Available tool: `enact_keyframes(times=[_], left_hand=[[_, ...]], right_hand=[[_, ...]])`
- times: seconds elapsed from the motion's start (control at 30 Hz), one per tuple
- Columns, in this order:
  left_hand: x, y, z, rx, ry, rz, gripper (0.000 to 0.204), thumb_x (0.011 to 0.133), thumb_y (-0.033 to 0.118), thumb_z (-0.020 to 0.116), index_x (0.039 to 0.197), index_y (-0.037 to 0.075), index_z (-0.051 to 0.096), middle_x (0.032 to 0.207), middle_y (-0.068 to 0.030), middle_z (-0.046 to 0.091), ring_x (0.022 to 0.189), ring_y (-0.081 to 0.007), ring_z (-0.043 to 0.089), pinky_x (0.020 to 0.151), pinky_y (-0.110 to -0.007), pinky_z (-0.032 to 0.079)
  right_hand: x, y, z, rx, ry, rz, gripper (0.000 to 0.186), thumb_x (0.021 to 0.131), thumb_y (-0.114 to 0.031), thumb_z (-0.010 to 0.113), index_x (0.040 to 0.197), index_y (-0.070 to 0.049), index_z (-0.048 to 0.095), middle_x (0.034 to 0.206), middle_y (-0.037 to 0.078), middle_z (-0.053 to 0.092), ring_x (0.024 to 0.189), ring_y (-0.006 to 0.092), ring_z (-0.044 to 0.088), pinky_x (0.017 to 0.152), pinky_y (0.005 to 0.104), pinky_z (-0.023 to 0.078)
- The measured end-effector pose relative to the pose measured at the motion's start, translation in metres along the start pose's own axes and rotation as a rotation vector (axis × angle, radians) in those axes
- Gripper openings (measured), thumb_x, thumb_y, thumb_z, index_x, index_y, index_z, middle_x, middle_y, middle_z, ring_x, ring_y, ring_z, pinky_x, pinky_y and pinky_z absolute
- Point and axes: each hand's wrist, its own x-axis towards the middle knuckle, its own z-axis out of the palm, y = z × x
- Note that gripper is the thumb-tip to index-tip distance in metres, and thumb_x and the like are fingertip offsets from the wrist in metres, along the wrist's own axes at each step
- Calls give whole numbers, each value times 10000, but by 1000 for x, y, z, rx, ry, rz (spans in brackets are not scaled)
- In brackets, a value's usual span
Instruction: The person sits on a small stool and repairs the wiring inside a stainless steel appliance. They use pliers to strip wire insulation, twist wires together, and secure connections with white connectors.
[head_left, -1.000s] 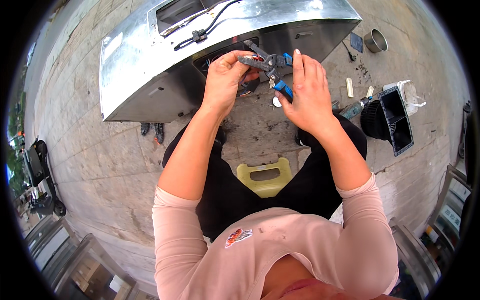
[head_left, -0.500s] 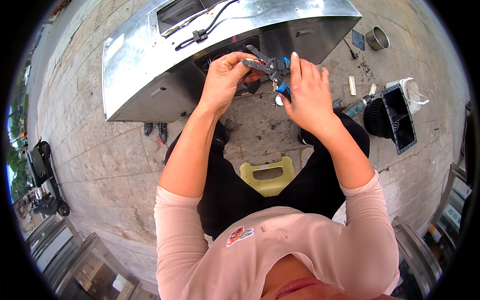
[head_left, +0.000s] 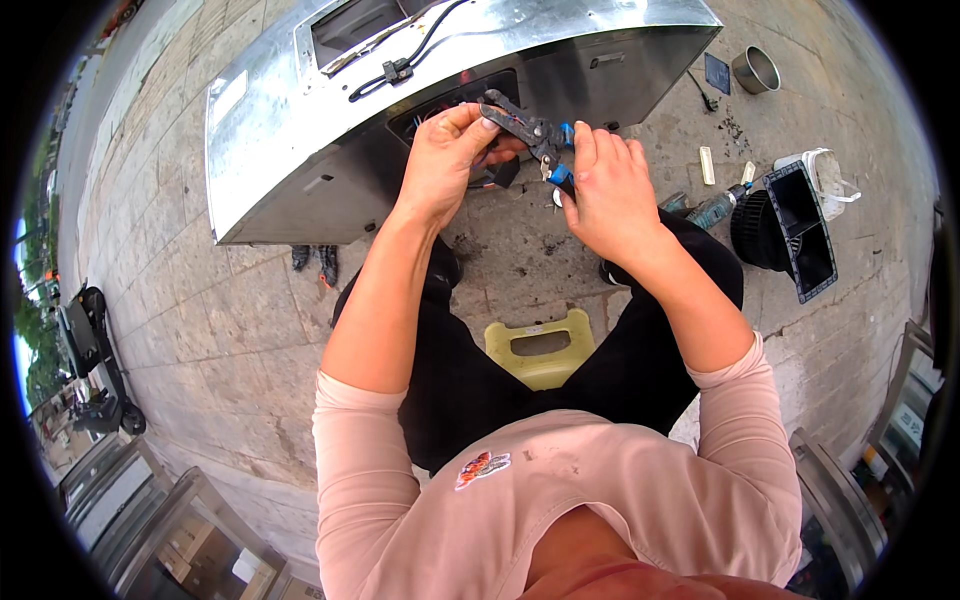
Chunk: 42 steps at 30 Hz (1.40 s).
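Note:
A pair of wire strippers (head_left: 538, 138) with dark jaws and blue-trimmed handles is in my right hand (head_left: 612, 190), whose fingers wrap the handles. The jaws are closed and point up and left. Beside their tip, my left hand (head_left: 445, 165) is closed in a pinch; thin wires show near its fingertips, but what lies between the fingers is mostly hidden. Both hands are in front of the opening in the metal cabinet (head_left: 345, 170), where wires (head_left: 418, 122) and a black connector-like block (head_left: 507, 172) show.
A black cable (head_left: 430, 45) lies on the cabinet's top. To the right are a metal cup (head_left: 756, 70), a power drill (head_left: 715, 208), a black divided tray (head_left: 800, 230) and a white bucket (head_left: 826, 180). Between my legs is a yellow-green stool (head_left: 540, 350). Black gloves (head_left: 318, 262) lie left.
The wire strippers' jaws were spread apart and have come together beside my left fingertips. My right hand has closed a little and shifted slightly left. My left hand stays nearly in place.

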Motion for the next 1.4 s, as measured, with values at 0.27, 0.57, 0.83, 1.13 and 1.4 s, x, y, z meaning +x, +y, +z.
enact_keyframes(times=[0.27,0.57,0.83,1.13,1.4], left_hand=[[1,1,-3,-130,22,-20,191,1024,170,560,1084,4,633,1021,-120,711,919,-185,721,783,-287,594],[2,1,0,-101,68,-46,182,1031,183,552,1104,43,644,975,-64,715,858,-137,692,713,-249,561],[-2,4,1,-128,91,-91,174,1018,230,588,1045,73,656,916,-18,712,797,-93,678,688,-221,533],[-1,-4,1,-151,110,-73,173,1016,224,591,1047,68,661,901,-22,713,760,-91,676,651,-222,540],[-3,-6,12,-131,173,-57,177,1017,209,590,1068,56,661,864,-34,711,749,-99,675,668,-235,557]], right_hand=[[7,2,-8,799,-242,360,463,801,-210,737,1177,-16,550,967,137,653,924,354,640,844,411,484],[6,6,-5,298,62,43,800,730,-209,805,1367,83,418,1161,192,525,1113,359,519,992,443,417],[6,5,-4,103,130,40,863,691,-220,827,1397,54,414,1191,167,501,1143,325,497,986,454,396],[5,2,-2,45,114,44,905,697,-252,822,1428,57,388,1201,174,495,1137,329,482,980,477,390],[4,-2,-3,31,49,83,926,686,-170,814,1451,65,348,1225,189,499,1162,350,496,999,452,393]])
